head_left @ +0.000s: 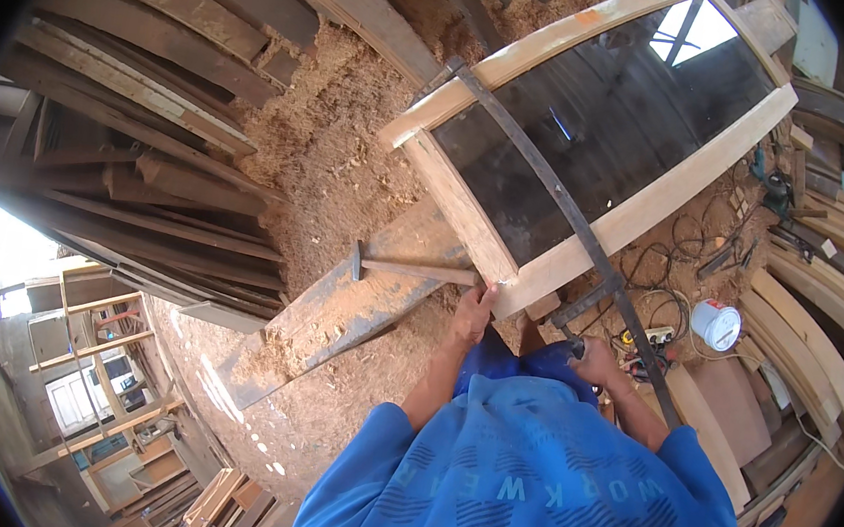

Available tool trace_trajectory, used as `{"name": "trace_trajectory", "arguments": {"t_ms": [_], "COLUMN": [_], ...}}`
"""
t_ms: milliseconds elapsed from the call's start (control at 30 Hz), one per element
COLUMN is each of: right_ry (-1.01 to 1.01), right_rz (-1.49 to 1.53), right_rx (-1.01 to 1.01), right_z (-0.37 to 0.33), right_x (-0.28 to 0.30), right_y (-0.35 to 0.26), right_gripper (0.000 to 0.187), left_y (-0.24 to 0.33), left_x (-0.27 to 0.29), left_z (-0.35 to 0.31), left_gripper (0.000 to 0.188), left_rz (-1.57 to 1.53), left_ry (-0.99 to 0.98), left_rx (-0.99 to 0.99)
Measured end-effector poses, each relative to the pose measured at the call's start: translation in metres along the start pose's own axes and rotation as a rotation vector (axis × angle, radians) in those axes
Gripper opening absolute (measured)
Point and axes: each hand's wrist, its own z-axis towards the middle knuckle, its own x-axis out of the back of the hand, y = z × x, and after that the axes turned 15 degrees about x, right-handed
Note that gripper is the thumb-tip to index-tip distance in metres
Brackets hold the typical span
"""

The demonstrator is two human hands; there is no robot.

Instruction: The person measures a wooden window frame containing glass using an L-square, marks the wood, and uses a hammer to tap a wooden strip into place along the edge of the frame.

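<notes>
Right hand (594, 364) wrapped round the dark handle (574, 348) of a long dark metal bar clamp (553, 182) spanning a pale wooden, dark-paned frame (648, 208) ahead, the left hand (473, 313) sits at the frame's near corner, its grip unclear to me.

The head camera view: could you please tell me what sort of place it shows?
Probably a woodworking workshop: wood shavings are scattered about, long boards lie stacked, and a metal bar clamp spans a wooden frame.
</notes>
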Motion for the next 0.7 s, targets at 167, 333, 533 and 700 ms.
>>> {"name": "trace_trajectory", "arguments": {"t_ms": [167, 333, 533, 700], "right_ry": [-0.284, 0.089, 0.057, -0.01], "right_rz": [0.251, -0.112, -0.101, -0.086], "right_rx": [0.068, 0.002, -0.066, -0.045], "right_z": [0.012, -0.021, -0.016, -0.014], "right_x": [0.002, 0.02, -0.002, 0.002], "right_y": [0.028, -0.039, -0.023, -0.017], "right_gripper": [0.044, 0.043, 0.039, 0.037], "left_y": [-0.015, 0.006, 0.009, 0.019], "left_x": [0.017, 0.002, 0.008, -0.006], "left_z": [0.023, 0.005, 0.006, -0.013], "left_gripper": [0.047, 0.045, 0.043, 0.044], "left_rz": [0.023, -0.002, 0.013, -0.01], "left_ry": [-0.068, -0.133, -0.097, -0.077], "left_rx": [0.007, 0.062, -0.01, 0.057]}}
